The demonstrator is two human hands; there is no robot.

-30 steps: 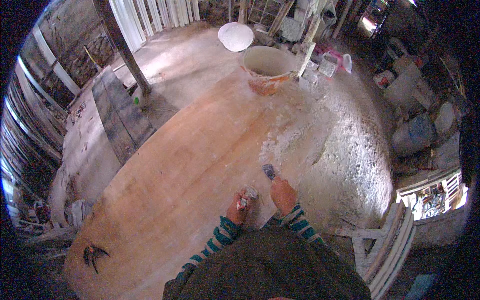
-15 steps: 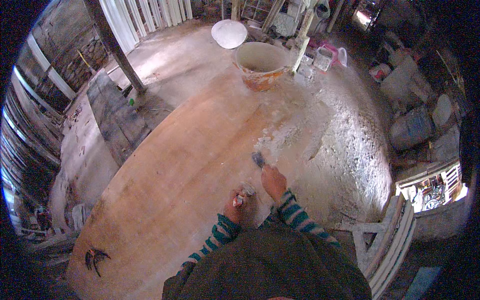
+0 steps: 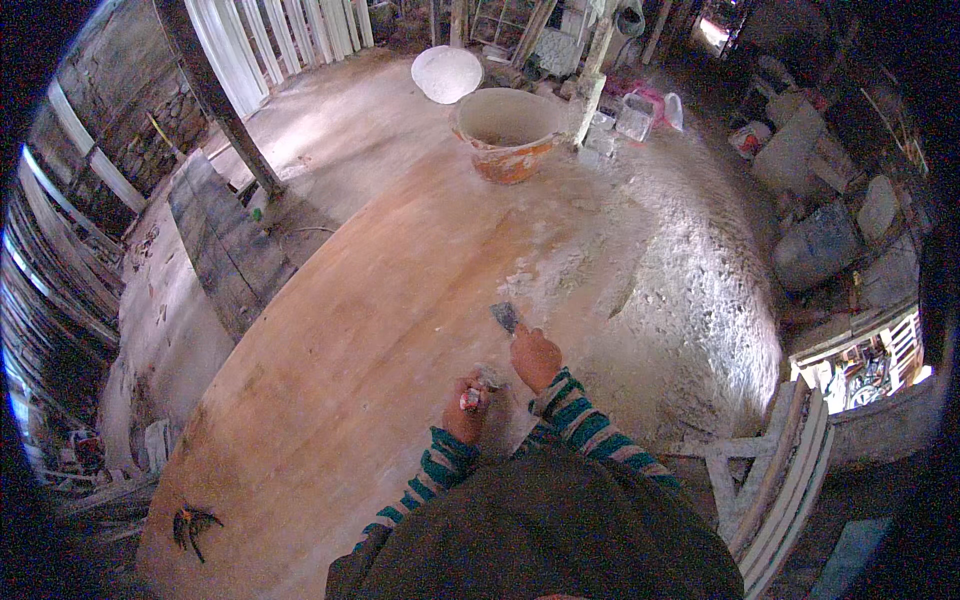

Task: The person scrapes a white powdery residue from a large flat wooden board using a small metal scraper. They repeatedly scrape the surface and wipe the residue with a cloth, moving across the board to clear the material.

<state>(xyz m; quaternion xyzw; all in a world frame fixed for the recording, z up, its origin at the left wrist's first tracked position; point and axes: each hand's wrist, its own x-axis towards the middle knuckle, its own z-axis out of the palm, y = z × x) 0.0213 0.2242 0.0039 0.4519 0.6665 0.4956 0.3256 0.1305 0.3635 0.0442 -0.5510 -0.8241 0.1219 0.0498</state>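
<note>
In my right hand (image 3: 537, 359) is a small scraper (image 3: 505, 317), its fingers wrapped round the handle and its flat grey blade pointing forward and left. The blade is over the brown, dusty board-like surface (image 3: 330, 350), beside rough pale plaster residue (image 3: 540, 270); whether it touches cannot be told. Lower and to the left, my left hand (image 3: 462, 412) is closed round a small thing with a red-and-white end (image 3: 469, 399). Greyish material shows above those fingers, but the thing's kind is unclear.
An orange, plaster-smeared tub (image 3: 507, 135) stands at the far end, with a white round basin (image 3: 447, 74) behind it. White lumpy material (image 3: 700, 310) lies along the right. A black clamp-like tool (image 3: 193, 528) rests at the lower left. A wooden post (image 3: 218, 95) rises at left.
The scraper blade has turned and shows more of its flat face. Both hands stay close to their earlier places, and the whole view has shifted slightly.
</note>
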